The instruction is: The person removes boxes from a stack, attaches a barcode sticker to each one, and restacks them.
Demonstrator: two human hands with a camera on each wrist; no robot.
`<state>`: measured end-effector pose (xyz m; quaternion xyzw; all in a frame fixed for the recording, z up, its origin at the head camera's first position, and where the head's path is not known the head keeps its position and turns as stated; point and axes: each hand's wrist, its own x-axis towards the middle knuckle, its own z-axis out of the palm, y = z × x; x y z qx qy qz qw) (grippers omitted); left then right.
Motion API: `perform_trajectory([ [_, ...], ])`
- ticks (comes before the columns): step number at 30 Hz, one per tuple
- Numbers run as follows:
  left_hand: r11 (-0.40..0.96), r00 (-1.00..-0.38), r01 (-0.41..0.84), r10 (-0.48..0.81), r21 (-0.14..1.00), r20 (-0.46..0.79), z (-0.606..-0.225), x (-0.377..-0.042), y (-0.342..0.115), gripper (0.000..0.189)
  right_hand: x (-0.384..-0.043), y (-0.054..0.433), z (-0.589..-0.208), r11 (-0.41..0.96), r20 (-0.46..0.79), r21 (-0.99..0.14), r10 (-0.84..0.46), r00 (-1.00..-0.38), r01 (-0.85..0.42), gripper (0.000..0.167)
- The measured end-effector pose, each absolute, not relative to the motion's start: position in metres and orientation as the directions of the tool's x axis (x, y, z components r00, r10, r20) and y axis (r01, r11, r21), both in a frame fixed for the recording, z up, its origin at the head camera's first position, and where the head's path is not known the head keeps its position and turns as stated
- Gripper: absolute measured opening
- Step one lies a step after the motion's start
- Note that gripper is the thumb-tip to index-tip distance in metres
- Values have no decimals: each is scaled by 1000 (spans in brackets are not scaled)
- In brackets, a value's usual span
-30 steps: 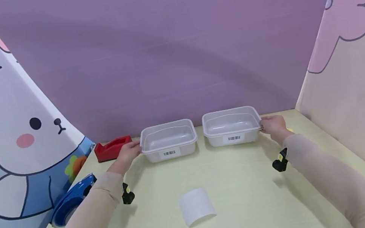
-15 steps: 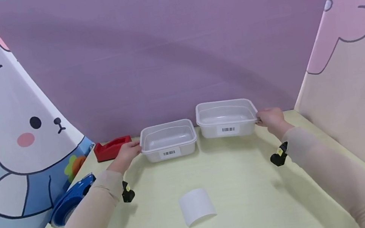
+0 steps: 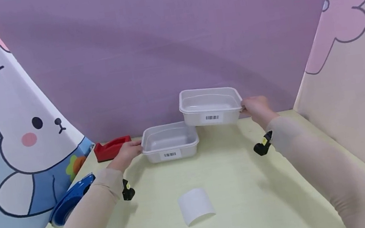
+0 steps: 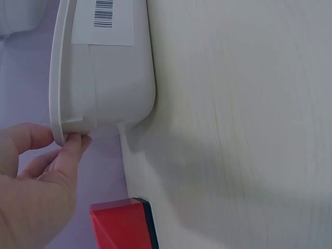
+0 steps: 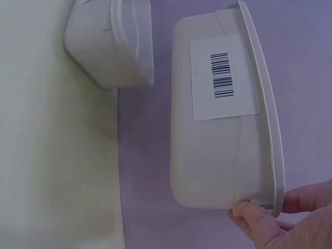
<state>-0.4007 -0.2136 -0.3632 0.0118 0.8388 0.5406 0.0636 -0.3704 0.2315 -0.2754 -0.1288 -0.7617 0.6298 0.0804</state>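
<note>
Two white plastic tubs, each with a barcode label on its front, are at the back of the table. My left hand [image 3: 127, 153] pinches the left rim of the left tub [image 3: 171, 147], which stands on the table. In the left wrist view, thumb and fingers grip that rim from above and below. The right tub [image 3: 210, 106] is in the air, higher than the left one and partly overlapping its back right corner in the head view. My right hand [image 3: 258, 108] pinches its right rim. The right wrist view shows the raised tub's barcode label [image 5: 223, 77] and a gap between the tubs.
A red tape dispenser [image 3: 111, 149] sits left of the left tub. Nearer on the left lies a blue tool with a round part [image 3: 70, 202]. A curled white paper piece [image 3: 196, 206] rests on the table [image 3: 233, 195] in front. A purple cloth wall [image 3: 161, 55] stands behind.
The right hand has lifted the right tub off the table and carried it left, toward the left tub. The left hand keeps its grip, and its tub has hardly shifted.
</note>
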Motion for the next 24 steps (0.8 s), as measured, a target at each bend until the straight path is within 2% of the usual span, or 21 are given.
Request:
perform_trajectory([
  [9,386,-992,-53,88,921,-94,-364,-400,-209,50,-379,192,-267,47,-30,-998,304,-952,47,44],
  [16,381,-991,-64,86,922,-105,-367,-403,-208,50,-389,161,-271,19,-42,-998,345,-938,52,41],
  [24,370,-987,-91,93,925,-135,-366,-401,-205,50,-387,126,-282,-21,-56,-998,328,-943,52,38],
])
